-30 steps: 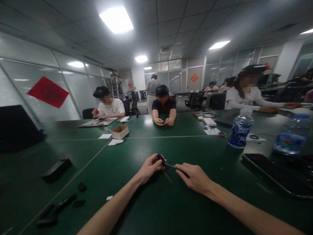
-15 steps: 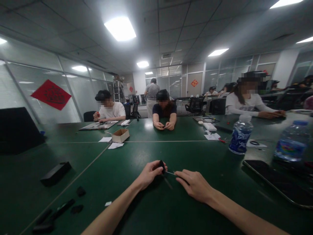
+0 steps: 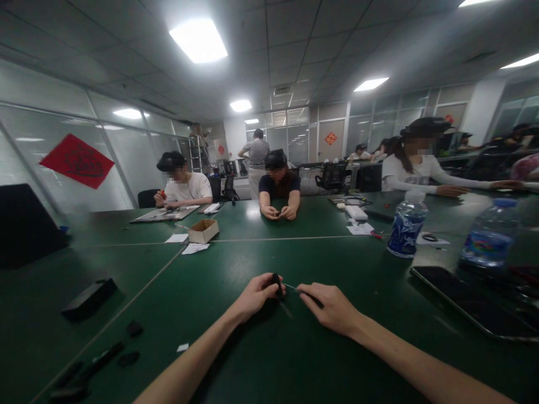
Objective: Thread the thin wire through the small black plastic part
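Both my hands rest on the dark green table [image 3: 269,359], close together near its middle. My left hand [image 3: 255,294] is closed on a small black part [image 3: 277,283], pinched between thumb and fingers. My right hand [image 3: 330,306] is closed on a thin screwdriver [image 3: 300,291] whose metal tip points left and meets the black part. The screwdriver's handle is mostly hidden under my fingers.
Small black pieces [image 3: 126,343] and a black box [image 3: 88,298] lie at the left. Two water bottles [image 3: 405,223] and a dark tablet [image 3: 467,303] stand at the right. A cardboard box [image 3: 204,230] and papers lie farther off. Other people sit at the table's far side.
My hands keep the same grip on the part and the screwdriver. Only the view has shifted a little, as my head moved.
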`<state>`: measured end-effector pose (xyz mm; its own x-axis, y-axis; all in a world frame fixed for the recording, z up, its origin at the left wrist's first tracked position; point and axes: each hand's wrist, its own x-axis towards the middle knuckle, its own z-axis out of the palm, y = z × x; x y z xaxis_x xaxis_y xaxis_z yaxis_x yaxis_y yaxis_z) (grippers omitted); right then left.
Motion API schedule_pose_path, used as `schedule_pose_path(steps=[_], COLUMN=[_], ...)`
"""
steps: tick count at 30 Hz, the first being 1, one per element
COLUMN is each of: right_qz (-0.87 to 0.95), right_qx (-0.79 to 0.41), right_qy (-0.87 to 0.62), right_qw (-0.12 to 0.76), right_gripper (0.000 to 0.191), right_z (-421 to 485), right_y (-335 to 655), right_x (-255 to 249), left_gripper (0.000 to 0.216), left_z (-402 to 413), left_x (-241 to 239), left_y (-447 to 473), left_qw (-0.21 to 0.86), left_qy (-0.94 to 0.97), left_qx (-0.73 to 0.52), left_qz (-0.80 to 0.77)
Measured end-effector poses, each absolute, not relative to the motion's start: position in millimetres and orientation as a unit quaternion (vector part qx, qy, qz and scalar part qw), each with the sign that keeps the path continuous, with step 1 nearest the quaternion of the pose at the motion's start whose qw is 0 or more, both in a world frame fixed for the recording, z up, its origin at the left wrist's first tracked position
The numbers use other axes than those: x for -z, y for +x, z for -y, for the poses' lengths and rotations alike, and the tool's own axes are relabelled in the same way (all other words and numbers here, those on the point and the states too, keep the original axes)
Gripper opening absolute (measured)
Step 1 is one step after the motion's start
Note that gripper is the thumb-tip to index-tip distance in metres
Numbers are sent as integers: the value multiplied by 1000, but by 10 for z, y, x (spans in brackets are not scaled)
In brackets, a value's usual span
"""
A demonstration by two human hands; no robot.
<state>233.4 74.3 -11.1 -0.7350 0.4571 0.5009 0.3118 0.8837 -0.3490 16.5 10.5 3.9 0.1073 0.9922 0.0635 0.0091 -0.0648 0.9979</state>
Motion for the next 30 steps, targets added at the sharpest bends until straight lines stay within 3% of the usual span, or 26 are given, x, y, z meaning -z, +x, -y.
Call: schedule_pose_path(steps=[6, 30], right_qz=[934, 937], right_qx=[-113, -104], right_qy=[-201, -217], right_qw=[272, 254], right_gripper=[29, 29], right_z=[-701, -679], right_y=[2335, 2343], right_x=[60, 20], left_gripper=[46, 29], left_z=[-126, -100], left_x=[40, 0], left_y=[133, 114], left_qw=[526, 492], left_qy=[495, 556], left_qx=[-534, -499], left_qz=[-439, -447])
